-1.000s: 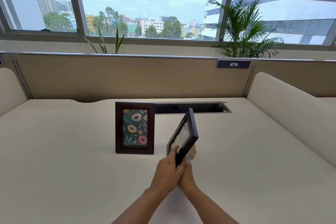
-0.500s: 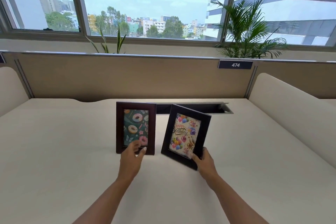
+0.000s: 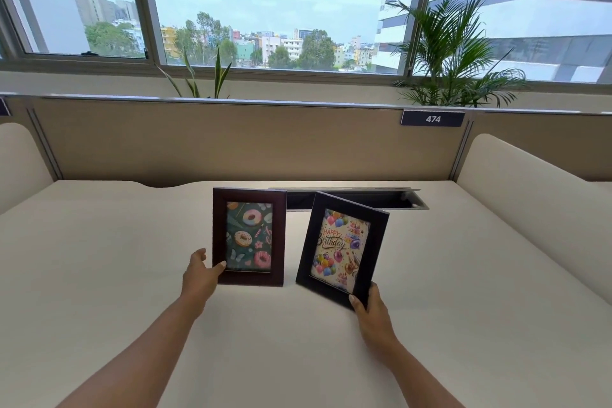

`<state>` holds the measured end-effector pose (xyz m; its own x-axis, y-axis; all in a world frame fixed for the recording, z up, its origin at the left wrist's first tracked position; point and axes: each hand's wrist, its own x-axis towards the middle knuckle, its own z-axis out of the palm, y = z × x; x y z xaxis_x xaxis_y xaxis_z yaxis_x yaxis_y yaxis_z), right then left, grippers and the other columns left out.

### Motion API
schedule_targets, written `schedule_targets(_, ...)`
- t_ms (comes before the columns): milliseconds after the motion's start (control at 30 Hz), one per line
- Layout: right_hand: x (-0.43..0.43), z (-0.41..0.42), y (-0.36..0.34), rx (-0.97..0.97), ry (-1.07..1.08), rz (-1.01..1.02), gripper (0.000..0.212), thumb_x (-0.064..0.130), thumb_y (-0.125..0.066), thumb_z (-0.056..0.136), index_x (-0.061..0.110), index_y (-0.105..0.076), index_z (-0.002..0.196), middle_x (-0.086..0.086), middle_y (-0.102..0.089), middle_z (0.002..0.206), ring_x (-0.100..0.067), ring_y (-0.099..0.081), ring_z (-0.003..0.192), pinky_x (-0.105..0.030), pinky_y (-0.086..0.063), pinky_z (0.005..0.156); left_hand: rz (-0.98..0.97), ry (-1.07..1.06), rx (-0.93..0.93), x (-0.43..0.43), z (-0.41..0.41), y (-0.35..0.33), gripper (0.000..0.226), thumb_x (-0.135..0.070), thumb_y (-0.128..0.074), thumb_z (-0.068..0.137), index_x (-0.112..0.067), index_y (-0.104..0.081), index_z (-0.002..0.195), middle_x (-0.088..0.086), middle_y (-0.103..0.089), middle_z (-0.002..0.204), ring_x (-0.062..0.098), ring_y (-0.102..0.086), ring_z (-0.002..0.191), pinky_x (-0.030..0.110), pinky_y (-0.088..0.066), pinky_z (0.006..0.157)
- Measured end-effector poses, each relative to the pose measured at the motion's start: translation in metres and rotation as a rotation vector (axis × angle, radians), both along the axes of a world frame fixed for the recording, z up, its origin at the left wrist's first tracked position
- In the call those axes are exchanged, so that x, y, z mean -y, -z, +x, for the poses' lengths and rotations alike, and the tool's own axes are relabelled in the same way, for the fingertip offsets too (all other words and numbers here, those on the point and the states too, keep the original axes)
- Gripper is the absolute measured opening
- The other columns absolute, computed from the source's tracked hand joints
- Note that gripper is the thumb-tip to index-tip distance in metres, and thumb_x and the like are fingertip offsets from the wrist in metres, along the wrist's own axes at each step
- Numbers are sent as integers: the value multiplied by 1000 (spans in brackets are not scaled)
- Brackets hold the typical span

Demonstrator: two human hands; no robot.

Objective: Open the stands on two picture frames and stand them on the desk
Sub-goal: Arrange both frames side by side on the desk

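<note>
The cream desk [image 3: 132, 275] carries both frames in front of its cable slot [image 3: 364, 200]. The doughnut frame [image 3: 249, 237] stands upright left of the slot; the left hand [image 3: 200, 276] grips its lower left corner. The birthday frame [image 3: 342, 247] tilts below the slot, its lower right corner pinched by the right hand [image 3: 372, 310].

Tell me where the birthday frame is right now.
In the head view, the birthday frame is right of centre on the desk, tilted beside the donut frame, its lower right corner gripped by the right hand.
</note>
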<state>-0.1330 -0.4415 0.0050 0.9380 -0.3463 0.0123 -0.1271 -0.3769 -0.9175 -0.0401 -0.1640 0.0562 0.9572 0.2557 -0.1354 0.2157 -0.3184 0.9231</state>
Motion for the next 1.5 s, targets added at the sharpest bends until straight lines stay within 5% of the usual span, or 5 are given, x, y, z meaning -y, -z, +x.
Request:
schedule_targets(533,0,1,2,21,-6,9,44,16,-47,92,8,-32,133,-13,-49,134,-25,-47,119,-30,-40,95,31,2,113,-1,-17,12,36,-11,-59,86,1,-55,119,21,-63,114,26,-52,92,39,-44,84)
schedule_targets(733,-1,-3,1,55,-9,62,44,20,-51,91,13,-35,132,1,-50,117,-16,-46,108,-31,-42,94,-7,-59,189,5,-35,23,36,-13,-59,85,1,-55,118,21,-63,113,26,-55,90,42,-47,88)
schedule_targets(1300,1,-7,1,133,13,134,25,19,-51,90,21,-46,115,0,-55,111,-18,-52,107,-32,-47,91,-162,21,204,10,-62,35,29,-2,-60,82,2,-57,111,10,-62,100,24,-58,91,31,-44,85)
schedule_targets(1400,3,-7,2,140,-2,194,33,39,-55,84,26,-45,113,4,-58,110,-14,-55,107,-14,-51,81,-183,26,214,12,-63,35,30,-1,-59,83,2,-56,113,10,-62,100,26,-58,93,29,-46,85)
schedule_targets(1500,5,-7,0,126,-5,283,32,13,-52,90,12,-48,121,-4,-56,114,-18,-52,109,0,-48,69,-215,26,237,12,-65,37,31,-1,-59,83,1,-57,114,9,-63,99,23,-59,92,9,-51,71)
